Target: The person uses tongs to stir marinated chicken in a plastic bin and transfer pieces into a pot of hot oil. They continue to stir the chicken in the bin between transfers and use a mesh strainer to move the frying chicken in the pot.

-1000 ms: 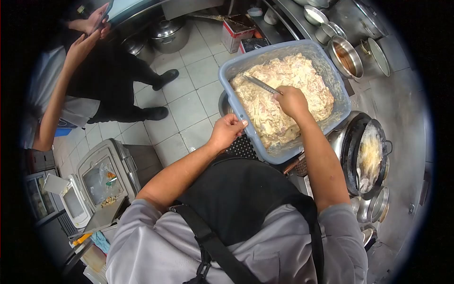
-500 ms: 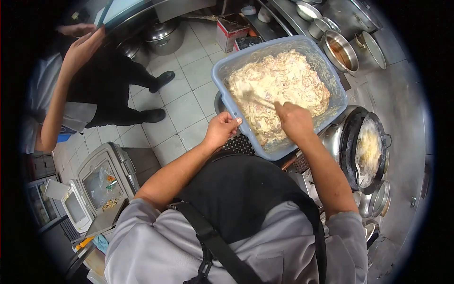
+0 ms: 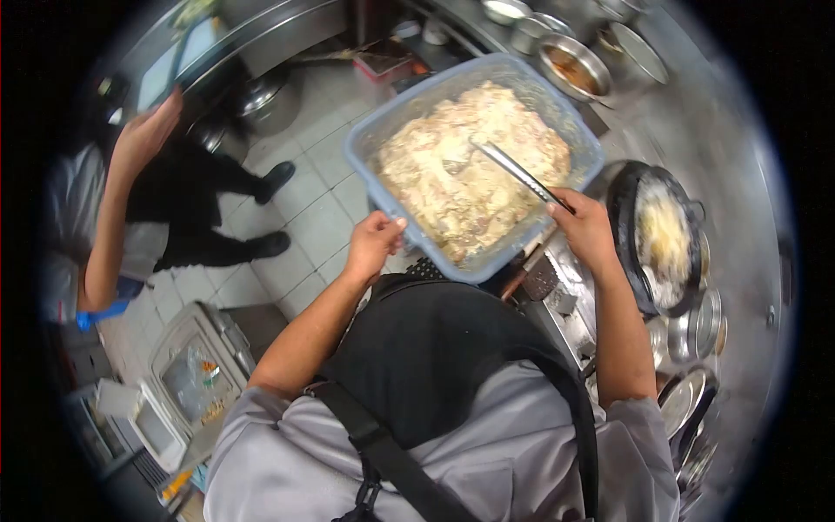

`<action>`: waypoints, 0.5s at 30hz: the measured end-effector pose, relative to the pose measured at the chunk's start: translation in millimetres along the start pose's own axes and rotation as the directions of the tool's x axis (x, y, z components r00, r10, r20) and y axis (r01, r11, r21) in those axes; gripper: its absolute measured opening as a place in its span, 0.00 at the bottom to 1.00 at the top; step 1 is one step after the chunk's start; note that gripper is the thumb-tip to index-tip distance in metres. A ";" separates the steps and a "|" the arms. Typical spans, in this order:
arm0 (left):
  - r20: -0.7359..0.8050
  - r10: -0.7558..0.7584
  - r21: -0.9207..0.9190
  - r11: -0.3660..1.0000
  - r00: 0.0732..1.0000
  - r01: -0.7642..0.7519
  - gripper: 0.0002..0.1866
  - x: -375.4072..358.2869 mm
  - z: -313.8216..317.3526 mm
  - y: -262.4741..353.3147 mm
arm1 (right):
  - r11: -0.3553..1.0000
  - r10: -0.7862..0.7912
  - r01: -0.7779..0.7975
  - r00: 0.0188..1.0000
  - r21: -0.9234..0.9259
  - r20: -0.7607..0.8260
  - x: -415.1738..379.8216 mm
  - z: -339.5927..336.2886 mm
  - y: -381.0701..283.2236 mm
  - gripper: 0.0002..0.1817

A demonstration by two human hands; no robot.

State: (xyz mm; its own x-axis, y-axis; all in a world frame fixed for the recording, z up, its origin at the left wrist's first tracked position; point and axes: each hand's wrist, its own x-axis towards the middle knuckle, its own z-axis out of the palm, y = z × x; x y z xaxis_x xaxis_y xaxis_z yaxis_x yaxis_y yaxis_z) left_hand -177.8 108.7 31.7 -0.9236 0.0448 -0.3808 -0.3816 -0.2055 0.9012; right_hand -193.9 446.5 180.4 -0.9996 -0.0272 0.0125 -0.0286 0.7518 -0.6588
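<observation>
Setting: commercial kitchen seen from above; pale tiled floor (image 3: 313, 217) at centre left, steel counter (image 3: 696, 130) along the right of the frame.
Tub: blue-grey plastic tub (image 3: 370, 143), upper centre, filled with pale battered meat pieces (image 3: 452, 174); it is tilted, its near corner low toward the person.
Left hand: left hand (image 3: 372, 244), centre of frame, fingers curled over the tub's near rim, gripping it.
Right hand: right hand (image 3: 584, 228), right of centre at the tub's lower right edge, closed around the handle end of metal tongs (image 3: 517, 172).
Tongs: lie slantwise over the meat, tips toward the tub's middle; whether the tips pinch a piece cannot be told.
Fryer pan: dark round pan (image 3: 628, 252), right of the tub, with bubbling oil and pale frying pieces (image 3: 661, 239).
Steel bowls: several bowls (image 3: 572, 65) at top right, beyond the tub; more stacked pans (image 3: 696, 326) at lower right.
Wearer: grey shirt and black apron (image 3: 435, 357), lower centre.
Other person: second person (image 3: 130, 209) at upper left, standing on the tiles, one hand (image 3: 148, 130) raised; dark trousers and shoes.
Lower left: lidded bin (image 3: 196, 365) beside the wearer.
</observation>
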 end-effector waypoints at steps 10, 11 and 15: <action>0.010 0.049 -0.129 0.991 0.999 -0.048 0.13 6.1 -3.1 -19.0 | 0.890 -0.133 -0.051 0.921 -0.453 -0.366 -76.0 -82.5 34.2 0.15; 0.036 0.049 -0.119 0.992 0.998 -0.044 0.13 5.0 -2.4 -18.0 | 0.882 -0.132 -0.091 0.894 -0.463 -0.427 -86.0 -92.7 44.8 0.15; 0.037 0.037 -0.162 0.986 0.999 -0.030 0.13 7.8 -3.5 -18.6 | 0.884 0.016 -0.285 0.811 -0.371 -0.585 -135.0 -163.8 62.5 0.15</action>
State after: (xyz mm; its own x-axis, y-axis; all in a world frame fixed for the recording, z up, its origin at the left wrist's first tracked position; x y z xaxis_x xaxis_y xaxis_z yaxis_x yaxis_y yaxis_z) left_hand -177.7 109.5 11.2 -0.9378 0.0738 -0.3393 -0.3422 -0.3621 0.8670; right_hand -62.1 605.1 260.8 -0.8157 0.3755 0.4400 0.2562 0.9165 -0.3072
